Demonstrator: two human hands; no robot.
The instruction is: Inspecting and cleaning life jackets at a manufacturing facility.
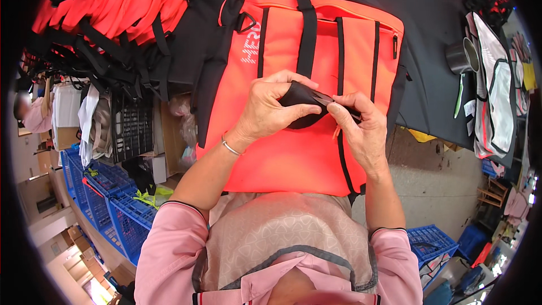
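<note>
Left hand: the left hand [262,104] grips a fold of black cloth [296,97] between thumb and fingers; one bracelet [230,146] on that wrist.
Right hand: the right hand [364,127] pinches, thumb against forefinger, a thin grey piece [322,99] set against the cloth; looks pointed, perhaps a small blade, kind not certain.
Black cloth, handling: judged light, limp, apt to fold out of line; best pinched close to the grey piece.
Orange bag, place: one orange bag [282,164] lies face up under both hands, mostly on the dark tabletop [420,51], near end past its edge and against the apron [282,220].
Orange bag, handling: judged light for its size, soft, padded, not fragile; face perhaps a little slick. Broad, so likely to sag if lifted by one corner.
Orange bag, hold: best by the wide black strap [306,39] or both side edges; the small zip pull [395,47] seems poor for lifting.
Bag fittings, count: one wide strap, one zip pull and one ring [245,21] seen.
Right of bag: one dark metal cup [458,56], on its side; beyond it, one pale grey bag [499,101].
Crates: blue crates [116,209] at left, at least two; one blue crate [432,240] at right.
Far left: orange pile [107,0], overlapped; count not possible.
</note>
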